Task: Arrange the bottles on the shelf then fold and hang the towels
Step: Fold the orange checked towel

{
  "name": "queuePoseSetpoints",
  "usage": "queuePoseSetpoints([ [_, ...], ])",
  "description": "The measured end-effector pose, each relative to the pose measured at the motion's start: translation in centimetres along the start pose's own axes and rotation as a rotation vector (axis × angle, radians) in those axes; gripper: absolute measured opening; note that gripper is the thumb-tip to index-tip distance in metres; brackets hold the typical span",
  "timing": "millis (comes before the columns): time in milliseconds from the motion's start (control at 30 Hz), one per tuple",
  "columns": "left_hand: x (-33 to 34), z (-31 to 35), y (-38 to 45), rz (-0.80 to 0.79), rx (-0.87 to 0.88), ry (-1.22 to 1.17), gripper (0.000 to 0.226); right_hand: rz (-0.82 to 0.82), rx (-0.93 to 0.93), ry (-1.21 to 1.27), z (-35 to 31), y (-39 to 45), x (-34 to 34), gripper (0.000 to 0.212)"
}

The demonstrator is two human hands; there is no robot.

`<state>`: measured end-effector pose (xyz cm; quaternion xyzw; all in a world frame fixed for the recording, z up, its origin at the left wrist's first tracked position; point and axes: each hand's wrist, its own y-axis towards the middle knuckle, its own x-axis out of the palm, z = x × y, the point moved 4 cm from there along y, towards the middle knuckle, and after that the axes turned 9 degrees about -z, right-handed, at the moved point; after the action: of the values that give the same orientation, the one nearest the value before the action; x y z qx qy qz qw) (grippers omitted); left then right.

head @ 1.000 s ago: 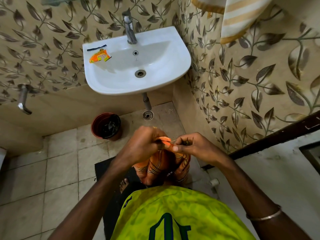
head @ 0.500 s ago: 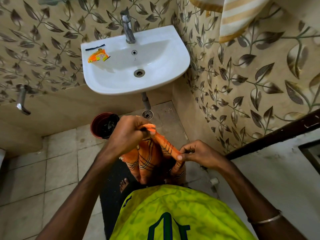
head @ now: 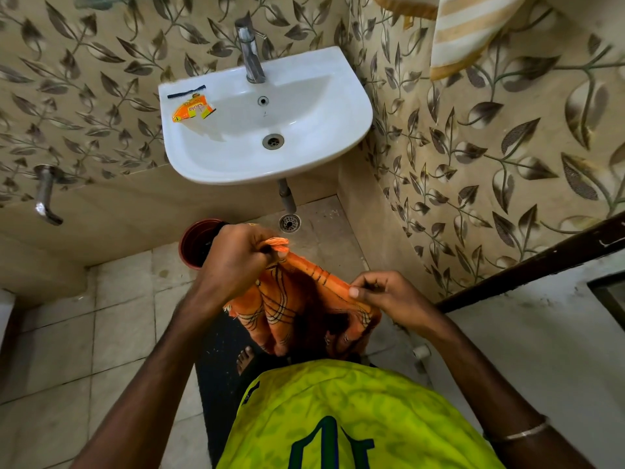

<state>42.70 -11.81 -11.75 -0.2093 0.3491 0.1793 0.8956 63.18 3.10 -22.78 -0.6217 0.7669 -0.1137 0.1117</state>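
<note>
Head view: my left hand (head: 236, 262) grips the orange towel (head: 291, 309) by its fringe, and my right hand (head: 382, 296) pinches its edge. Sachet (head: 193, 112) on the sink (head: 355, 106) has print I can't read.

A sachet (head: 192, 112) lies on the sink's (head: 351, 106) left rim, bucket (head: 194, 243) below.

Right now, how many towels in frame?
2. Orange towel held between the left hand and right hand, below the sink. Striped towel hangs on the wall, top right, partly cropped; others may be out of frame.
</note>
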Motion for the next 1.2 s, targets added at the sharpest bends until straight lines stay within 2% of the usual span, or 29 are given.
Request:
queuePoseSetpoints([
  [67,0.6,-0.2,0.1,-0.020,-0.051,0.082,0.023,0.008,-0.007,0.004,-0.3,0.2,0.0,0.012],
  [133,2.2,0.0,0.2,-0.107,-0.059,0.104,0.050,-0.006,-0.005,0.021,-1.1,0.4,0.3,0.011],
  [167,3.2,0.3,0.3,-0.168,-0.022,0.104,0.062,-0.019,-0.011,0.014,-1.5,0.5,0.4,0.011],
  [233,5.3,1.4,0.2,-0.285,0.093,0.090,0.069,-0.046,-0.037,-0.050,-2.4,0.9,0.7,0.011],
  [300,6.8,2.3,0.0,-0.331,0.204,0.072,0.061,-0.053,-0.064,-0.082,-3.0,1.1,0.8,0.012],
  [367,7.1,2.7,-0.2,-0.276,0.254,0.041,0.047,-0.030,-0.068,-0.094,-3.3,1.2,0.6,0.012],
  [467,6.9,2.5,0.0,-0.229,0.241,0.053,0.030,-0.044,-0.072,-0.075,-3.6,0.8,0.5,0.011],
  [600,6.1,2.4,0.3,-0.193,0.205,0.066,0.016,-0.064,-0.035,-0.060,-3.0,0.6,0.5,0.025],
  [767,4.6,2.0,0.5,-0.161,0.153,-0.033,0.011,-0.130,0.058,-0.009,-1.3,0.1,0.6,0.017],
  [1200,1.8,1.0,0.1,-0.084,0.023,-0.138,0.011,-0.072,0.043,-0.026,-0.1,-0.4,-0.5,0.032],
])
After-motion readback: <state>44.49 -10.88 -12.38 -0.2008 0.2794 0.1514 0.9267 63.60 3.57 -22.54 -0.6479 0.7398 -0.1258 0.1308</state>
